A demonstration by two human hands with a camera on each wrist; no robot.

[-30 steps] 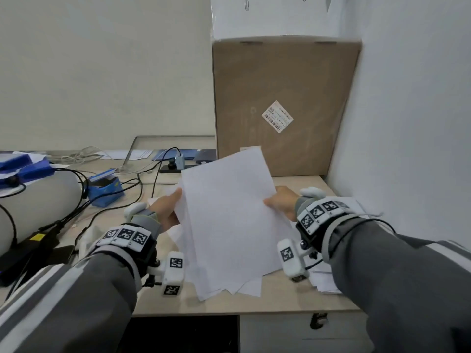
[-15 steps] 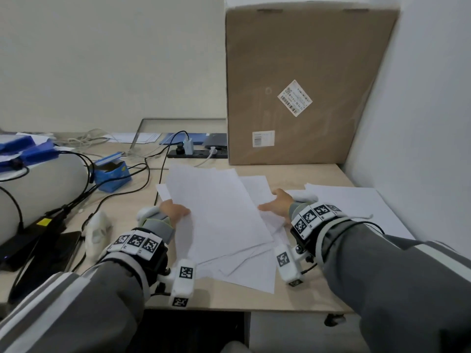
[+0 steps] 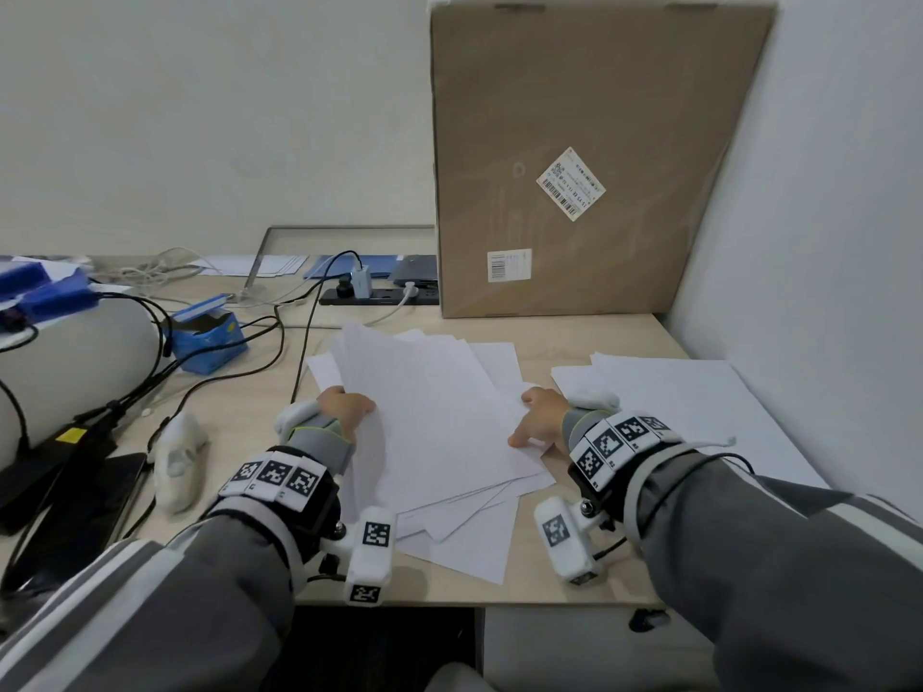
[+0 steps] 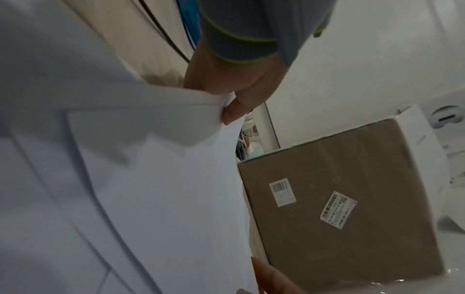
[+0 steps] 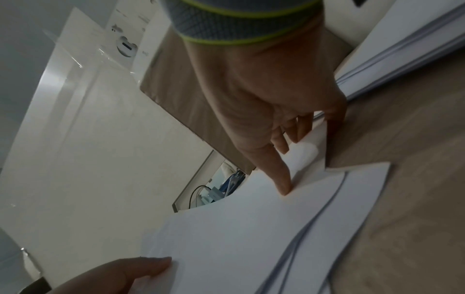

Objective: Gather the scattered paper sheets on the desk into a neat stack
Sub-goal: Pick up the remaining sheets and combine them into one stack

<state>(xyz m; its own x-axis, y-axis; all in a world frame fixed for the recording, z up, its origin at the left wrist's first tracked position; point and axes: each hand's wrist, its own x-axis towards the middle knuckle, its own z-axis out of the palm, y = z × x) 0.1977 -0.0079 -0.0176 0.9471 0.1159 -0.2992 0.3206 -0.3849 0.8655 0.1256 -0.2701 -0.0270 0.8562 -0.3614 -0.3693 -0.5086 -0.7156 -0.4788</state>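
Note:
A fanned pile of white paper sheets (image 3: 439, 422) lies in the middle of the wooden desk (image 3: 549, 566), corners sticking out at the near edge. My left hand (image 3: 344, 409) grips the pile's left edge. In the left wrist view its thumb (image 4: 232, 114) pinches the sheets (image 4: 156, 189) against the fingers. My right hand (image 3: 539, 417) holds the right edge. In the right wrist view its thumb (image 5: 130, 272) lies on top of the sheets (image 5: 239, 238), and the index finger (image 5: 279, 175) and the other fingers reach under the edge. A second flat pile of sheets (image 3: 689, 407) lies at the right by the wall.
A tall cardboard box (image 3: 579, 162) stands behind the sheets against the right wall. A power strip (image 3: 379, 294), black cables (image 3: 279, 342) and a small blue box (image 3: 210, 337) sit at the back left. A white cylinder (image 3: 65, 362) and a crumpled white glove (image 3: 177, 457) lie at the left.
Both hands have lowered the sheets from upright in the air to flat on the desk. The pile now lies fanned, and both hands still hold its edges.

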